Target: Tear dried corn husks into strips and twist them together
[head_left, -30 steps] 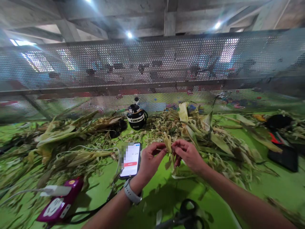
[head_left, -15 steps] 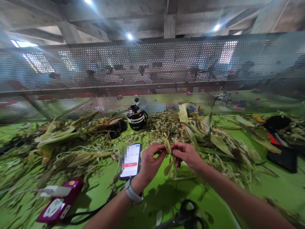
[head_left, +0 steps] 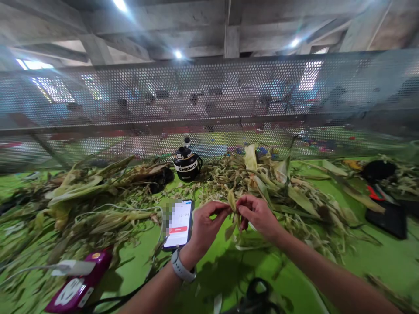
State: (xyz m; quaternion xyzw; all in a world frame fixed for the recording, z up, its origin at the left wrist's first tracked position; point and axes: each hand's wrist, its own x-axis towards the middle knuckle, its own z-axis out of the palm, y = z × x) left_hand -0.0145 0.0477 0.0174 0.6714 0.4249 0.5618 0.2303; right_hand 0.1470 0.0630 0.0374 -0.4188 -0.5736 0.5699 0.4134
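Left hand + right hand: fingers pinching husk inside far edge of bench | apparently shaping | next likely needing steady grip

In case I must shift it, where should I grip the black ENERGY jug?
Probably around the jug at its wide, rounded middle, coming from the near side: it stands upright, with husks flanking it left and right and the perforated screen behind.
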